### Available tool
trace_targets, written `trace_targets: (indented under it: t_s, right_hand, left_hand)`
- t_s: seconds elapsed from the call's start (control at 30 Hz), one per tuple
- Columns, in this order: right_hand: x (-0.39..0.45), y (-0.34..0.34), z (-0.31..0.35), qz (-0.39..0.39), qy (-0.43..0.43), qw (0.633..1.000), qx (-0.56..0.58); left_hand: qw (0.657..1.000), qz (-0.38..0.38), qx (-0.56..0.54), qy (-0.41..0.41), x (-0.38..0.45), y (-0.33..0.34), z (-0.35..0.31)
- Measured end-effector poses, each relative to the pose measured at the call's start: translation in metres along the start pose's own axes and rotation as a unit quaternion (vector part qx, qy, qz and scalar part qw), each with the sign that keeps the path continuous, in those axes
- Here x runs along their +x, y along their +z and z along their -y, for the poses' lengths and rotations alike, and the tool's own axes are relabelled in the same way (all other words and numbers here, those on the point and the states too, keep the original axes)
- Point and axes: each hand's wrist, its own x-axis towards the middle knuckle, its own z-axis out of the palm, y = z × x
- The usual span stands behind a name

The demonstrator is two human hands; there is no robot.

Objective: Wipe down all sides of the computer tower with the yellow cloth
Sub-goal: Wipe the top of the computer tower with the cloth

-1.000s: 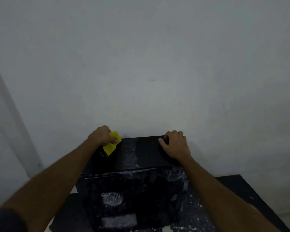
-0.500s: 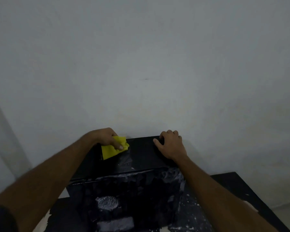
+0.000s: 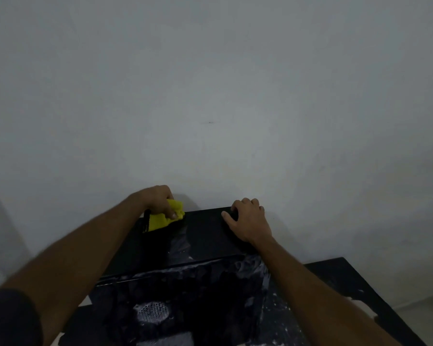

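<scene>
A black computer tower (image 3: 200, 236) stands on a dark table, its near face smeared with white dust and showing a round mesh vent (image 3: 151, 312). My left hand (image 3: 158, 199) presses a folded yellow cloth (image 3: 164, 217) onto the far left corner of the tower's top. My right hand (image 3: 249, 219) rests on the far right corner of the top, fingers curled over the back edge. A pale dusty streak runs down the middle of the top panel.
A plain white wall (image 3: 210, 96) rises directly behind the tower. The dark table (image 3: 335, 278) extends to the right, speckled with white marks. A pale floor strip shows at the lower right.
My left hand slid the cloth right along the top, then back up to the far left corner. My right hand stayed on the far right corner.
</scene>
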Motion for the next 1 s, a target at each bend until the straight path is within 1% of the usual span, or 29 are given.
trace_targets:
  t_s: [0.07, 0.1, 0.13, 0.17, 0.2, 0.27, 0.3, 0.33, 0.37, 0.43, 0.47, 0.5, 0.57, 0.6, 0.63, 0.67, 0.7, 0.77, 0.83, 0.87, 0.93, 1.0]
  right_hand:
    - [0.0, -0.001, 0.0, -0.001, 0.002, 1.0, 0.0]
    - [0.0, -0.001, 0.0, -0.002, 0.002, 1.0, -0.001]
    - [0.0, -0.001, 0.0, -0.001, 0.002, 1.0, -0.001]
    - [-0.001, -0.001, 0.0, -0.001, 0.001, 1.0, -0.002]
    - [-0.001, -0.001, 0.0, -0.001, 0.0, 1.0, -0.003]
    - [0.0, -0.001, 0.0, 0.0, 0.0, 1.0, -0.002]
    - [0.0, -0.001, 0.0, 0.002, 0.0, 1.0, -0.001]
    - [0.001, -0.001, -0.001, 0.002, 0.0, 1.0, -0.001]
    - [0.001, -0.001, -0.001, 0.003, 0.001, 1.0, -0.002]
    - [0.001, -0.001, -0.001, 0.004, 0.004, 1.0, -0.001]
    - [0.001, -0.001, -0.001, 0.004, 0.004, 1.0, 0.0]
    - [0.001, -0.001, -0.001, 0.002, 0.004, 1.0, 0.0]
    - [0.0, -0.001, -0.001, 0.001, 0.001, 1.0, 0.003]
    - [0.0, -0.001, -0.001, -0.001, -0.001, 1.0, 0.003]
    - [0.0, -0.001, -0.001, -0.004, -0.004, 1.0, 0.002]
    - [-0.001, -0.002, -0.002, -0.007, -0.009, 1.0, 0.0]
    - [-0.001, -0.002, -0.001, -0.014, -0.019, 1.0, -0.002]
    - [-0.003, -0.002, 0.0, -0.037, -0.051, 0.998, -0.002]
    - [-0.005, -0.004, 0.006, -0.061, -0.083, 0.995, 0.011]
    - [-0.007, -0.004, 0.012, -0.077, -0.091, 0.992, 0.035]
    - [-0.01, -0.009, 0.036, -0.11, -0.095, 0.98, 0.135]
    - [-0.014, -0.019, 0.07, -0.102, -0.102, 0.956, 0.257]
  left_hand:
    - [0.997, -0.071, 0.006, -0.011, 0.008, 0.012, -0.009]
    - [0.996, -0.086, -0.022, 0.004, 0.013, 0.018, -0.015]
    - [0.995, -0.079, -0.062, 0.028, 0.015, 0.022, -0.021]
    - [0.994, -0.051, -0.089, 0.046, 0.015, 0.022, -0.024]
    - [0.994, -0.006, -0.094, 0.055, 0.011, 0.017, -0.026]
    - [0.994, 0.081, -0.051, 0.049, 0.004, -0.001, -0.025]
    - [0.994, 0.101, -0.018, 0.037, 0.004, -0.009, -0.023]
    - [0.994, 0.102, 0.01, 0.03, 0.003, -0.014, -0.022]
    - [0.996, 0.082, 0.029, 0.031, 0.004, -0.014, -0.023]
    - [0.998, 0.01, 0.048, 0.04, 0.005, -0.007, -0.03]
    - [0.998, -0.005, 0.047, 0.049, 0.004, -0.004, -0.033]
    - [0.997, 0.007, 0.041, 0.06, 0.002, -0.002, -0.037]
    - [0.994, 0.069, 0.031, 0.074, -0.005, -0.006, -0.04]
    - [0.993, 0.084, 0.041, 0.077, -0.009, -0.011, -0.039]
    - [0.993, 0.074, 0.043, 0.081, -0.015, -0.015, -0.035]
    - [0.995, 0.046, 0.024, 0.088, -0.019, -0.017, -0.03]
    - [0.995, 0.006, -0.021, 0.095, -0.025, -0.019, -0.023]
    - [0.983, -0.056, -0.139, 0.107, -0.037, -0.017, -0.013]
    - [0.962, -0.068, -0.246, 0.101, -0.051, -0.011, -0.007]
    - [0.949, -0.065, -0.295, 0.093, -0.057, -0.007, -0.006]
    - [0.918, -0.058, -0.385, 0.077, -0.067, -0.003, -0.008]
    - [0.893, -0.055, -0.443, 0.063, -0.075, -0.002, -0.013]
